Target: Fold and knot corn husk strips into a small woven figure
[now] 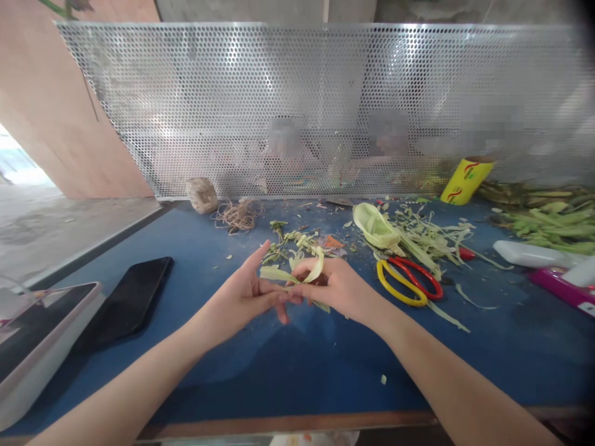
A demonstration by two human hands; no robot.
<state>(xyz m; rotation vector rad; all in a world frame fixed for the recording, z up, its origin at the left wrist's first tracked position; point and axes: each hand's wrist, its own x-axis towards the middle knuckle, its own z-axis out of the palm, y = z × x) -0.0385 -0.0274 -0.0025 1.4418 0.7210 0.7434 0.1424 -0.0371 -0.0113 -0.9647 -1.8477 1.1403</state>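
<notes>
Just above the blue table, my two hands meet over pale green strips of what looks like corn husk (275, 273). My left hand (248, 294) pinches the piece between thumb and fingers, with one finger stretched upward. From the other side, the closed fingers of my right hand (328, 286) grip it too, and one strip curls up over them. My fingers hide the middle where the strips meet. Behind my hands lie small knotted green pieces (297, 238). Scissors with one red and one yellow handle (403, 282) rest right of my right hand.
A whole husk leaf (375, 228) and shredded strips (432, 232) lie beyond the scissors. Twine (239, 215), a roll (202, 195) and a black phone (134, 297) are at left. A yellow tube (466, 181) stands by the perforated metal screen (232, 80), with people behind.
</notes>
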